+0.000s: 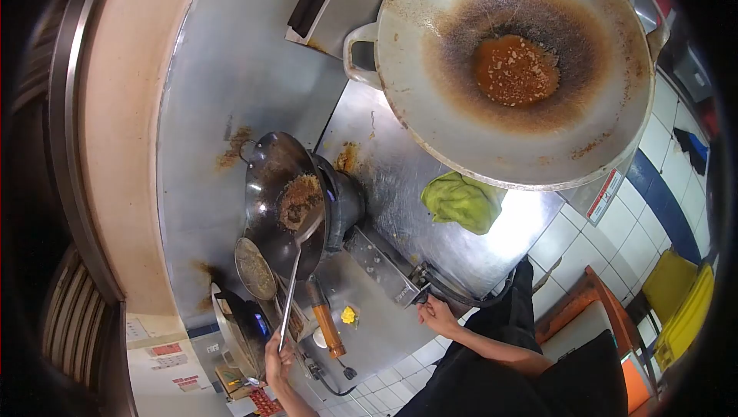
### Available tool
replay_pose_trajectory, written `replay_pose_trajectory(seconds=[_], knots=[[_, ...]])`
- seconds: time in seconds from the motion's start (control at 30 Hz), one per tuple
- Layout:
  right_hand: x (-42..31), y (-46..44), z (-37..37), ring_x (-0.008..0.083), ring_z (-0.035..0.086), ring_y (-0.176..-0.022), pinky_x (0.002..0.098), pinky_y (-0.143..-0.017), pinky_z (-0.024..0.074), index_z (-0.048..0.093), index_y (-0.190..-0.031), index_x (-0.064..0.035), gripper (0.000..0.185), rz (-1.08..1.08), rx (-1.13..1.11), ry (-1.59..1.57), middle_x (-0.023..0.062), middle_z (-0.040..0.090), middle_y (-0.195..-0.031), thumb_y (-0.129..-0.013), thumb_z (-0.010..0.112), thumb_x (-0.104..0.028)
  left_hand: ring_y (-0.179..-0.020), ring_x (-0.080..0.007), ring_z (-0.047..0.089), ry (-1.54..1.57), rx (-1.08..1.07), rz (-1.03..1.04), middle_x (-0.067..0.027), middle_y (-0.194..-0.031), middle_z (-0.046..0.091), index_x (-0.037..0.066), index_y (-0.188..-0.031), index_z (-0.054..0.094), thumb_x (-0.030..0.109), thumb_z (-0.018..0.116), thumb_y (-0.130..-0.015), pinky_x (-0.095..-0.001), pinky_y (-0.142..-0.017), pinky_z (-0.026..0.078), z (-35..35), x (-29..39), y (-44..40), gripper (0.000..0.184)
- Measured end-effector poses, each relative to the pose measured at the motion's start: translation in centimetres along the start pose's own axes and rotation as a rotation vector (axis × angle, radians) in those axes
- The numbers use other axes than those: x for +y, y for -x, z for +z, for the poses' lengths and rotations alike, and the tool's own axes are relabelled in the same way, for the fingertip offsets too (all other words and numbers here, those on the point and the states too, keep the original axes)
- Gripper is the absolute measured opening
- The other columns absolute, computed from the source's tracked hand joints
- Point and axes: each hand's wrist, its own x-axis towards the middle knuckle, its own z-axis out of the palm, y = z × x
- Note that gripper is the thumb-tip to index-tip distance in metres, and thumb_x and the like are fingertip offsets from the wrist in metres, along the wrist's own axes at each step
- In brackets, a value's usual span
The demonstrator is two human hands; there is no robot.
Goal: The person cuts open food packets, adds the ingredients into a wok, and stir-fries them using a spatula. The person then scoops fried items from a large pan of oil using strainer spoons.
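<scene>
At the lower left, my left hand (278,359) is closed around the long metal handle of a wok spatula (290,294). The spatula's head reaches into a dark wok (265,167), over a brown, crumbly mass (300,200). That wok sits tilted on a burner (347,206). My right hand (437,315) is closed at a small black knob (420,296) on the front of the stove; the fingers partly cover it. Beside the dark wok lies a round mesh strainer (255,269). A wooden handle (328,327) lies near the spatula's handle.
A big, pale wok (415,79) with reddish-brown liquid takes up the upper right. Near its rim, a crumpled green cloth (463,202) lies on the steel counter (384,163). A small yellow item (349,315) is by the wooden handle. Yellow and orange chairs (680,309) stand on the right.
</scene>
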Motion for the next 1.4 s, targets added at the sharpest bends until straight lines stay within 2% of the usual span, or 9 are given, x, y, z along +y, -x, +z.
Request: replay_pose_trajectory(seconds=[0.17, 0.3, 0.37, 0.57, 0.97, 1.13, 1.23, 1.27, 1.4], knots=[[1.2, 0.8, 0.4, 0.0112, 0.059, -0.058, 0.0297, -0.054, 0.0479, 0.055, -0.091, -0.0011, 0.025, 0.252, -0.117, 0.439, 0.0042, 0.059, -0.068, -0.097, 0.052, -0.026, -0.042, -0.0002, 0.029, -0.052, 0.041, 0.132, 0.0098, -0.055, 0.036, 0.008, -0.127, 0.054, 0.025, 0.051, -0.097, -0.0174, -0.036, 0.020, -1.1, 0.7, -3.1, 0.034], [-0.5, 1.5, 3.4, 0.0113, 0.060, -0.062, 0.0316, -0.054, 0.0494, 0.058, -0.089, -0.0017, 0.035, 0.163, -0.315, 0.483, 0.0052, 0.063, -0.075, -0.097, 0.051, -0.035, -0.043, -0.0019, 0.028, 0.053, -0.049, 0.036, 0.0078, -0.057, 0.033, 0.007, -0.129, 0.050, 0.022, 0.050, -0.097, -0.0168, -0.037, 0.020, 1.5, 0.2, -4.2, 0.036], [-2.5, 1.7, 5.4, 0.0155, 0.064, -0.073, 0.0329, -0.061, 0.0530, 0.059, -0.098, -0.0018, 0.046, 0.314, -0.445, 0.075, 0.0075, 0.066, -0.085, -0.095, 0.050, -0.047, -0.042, -0.0018, 0.026, 0.023, -0.100, 0.059, 0.0082, -0.055, 0.032, 0.003, -0.132, 0.047, 0.026, 0.051, -0.097, -0.0179, -0.035, 0.019, -1.1, -0.7, -2.2, 0.042], [-13.4, 1.7, 14.3, 0.0289, 0.064, -0.094, 0.0425, -0.083, 0.0546, 0.037, -0.134, -0.0035, 0.074, 0.460, -0.457, -0.191, 0.0192, 0.057, -0.114, -0.091, 0.039, -0.064, -0.042, -0.0017, 0.025, -0.005, -0.040, 0.195, 0.0097, -0.058, 0.031, 0.005, -0.133, 0.050, 0.023, 0.053, -0.096, -0.0187, -0.037, 0.017, -2.6, -1.4, -4.0, 0.042], [-9.9, 2.2, 16.8, 0.0343, 0.054, -0.113, 0.0546, -0.093, 0.0463, 0.040, -0.125, -0.0027, 0.064, 0.262, -0.303, -0.237, 0.0222, 0.052, -0.120, -0.095, 0.037, -0.059, -0.041, -0.0032, 0.027, -0.057, -0.216, 0.252, 0.0101, -0.054, 0.031, 0.005, -0.123, 0.059, 0.024, 0.052, -0.097, -0.0223, -0.037, 0.019, -6.3, -0.9, -3.5, 0.033], [-7.2, 5.0, 12.8, 0.0317, 0.058, -0.099, 0.0510, -0.089, 0.0476, 0.048, -0.116, -0.0048, 0.049, 0.173, 0.076, -0.106, 0.0157, 0.056, -0.110, -0.097, 0.036, -0.048, -0.040, -0.0031, 0.025, -0.121, -0.255, 0.185, 0.0083, -0.051, 0.032, 0.006, -0.116, 0.063, 0.026, 0.054, -0.096, -0.0238, -0.036, 0.018, -12.8, -0.3, -1.9, 0.030], [-3.0, 4.2, 11.7, 0.0285, 0.058, -0.092, 0.0483, -0.086, 0.0472, 0.051, -0.112, -0.0056, 0.037, 0.197, 0.191, -0.187, 0.0128, 0.055, -0.107, -0.094, 0.044, -0.037, -0.040, -0.0040, 0.029, -0.150, -0.224, 0.337, 0.0065, -0.051, 0.037, 0.007, -0.092, 0.065, 0.025, 0.053, -0.095, -0.0238, -0.036, 0.020, -11.9, -1.3, -7.0, 0.022], [-2.6, 4.8, 12.1, 0.0280, 0.057, -0.090, 0.0478, -0.085, 0.0474, 0.051, -0.111, -0.0060, 0.034, 0.215, 0.233, -0.192, 0.0125, 0.055, -0.107, -0.094, 0.045, -0.035, -0.040, -0.0041, 0.028, -0.165, -0.205, 0.355, 0.0081, -0.051, 0.034, 0.003, -0.107, 0.064, 0.026, 0.052, -0.096, -0.0234, -0.036, 0.020, -10.5, -1.4, -7.7, 0.028], [-2.7, 7.3, 11.2, 0.0265, 0.056, -0.086, 0.0452, -0.076, 0.0489, 0.050, -0.107, -0.0074, 0.030, 0.077, 0.357, -0.114, 0.0096, 0.051, -0.102, -0.090, 0.048, -0.032, -0.041, -0.0041, 0.029, -0.266, -0.264, 0.307, 0.0071, -0.054, 0.037, 0.004, -0.104, 0.064, 0.026, 0.053, -0.096, -0.0246, -0.036, 0.019, -13.2, -1.7, -5.1, 0.026]])
